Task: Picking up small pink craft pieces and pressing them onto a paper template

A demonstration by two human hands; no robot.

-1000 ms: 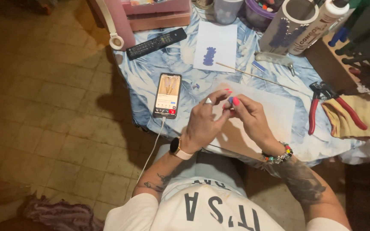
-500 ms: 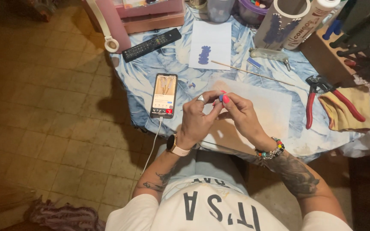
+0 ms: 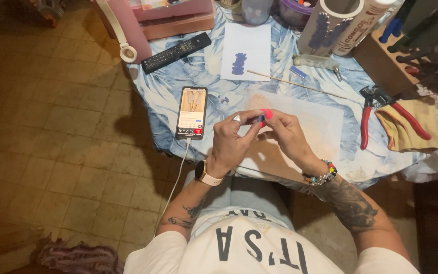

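A small blue piece (image 3: 261,118) is pinched between both sets of fingertips, held just above the pale work mat (image 3: 325,124). Left hand (image 3: 233,139), ring and watch on, fingers curled and pressed onto it; right hand (image 3: 286,133), pink nails, thumb and forefinger closed on the same piece; exactly what it is, too small to tell. Left of the mat lies a phone (image 3: 192,112), screen lit, cable trailing off the table. Right of the mat, red-handled pliers (image 3: 381,114) beside a yellow cloth (image 3: 405,127). Beyond the mat, a thin wooden stick (image 3: 295,83), a white sheet with a blue patch (image 3: 246,50), and a black remote (image 3: 177,52).
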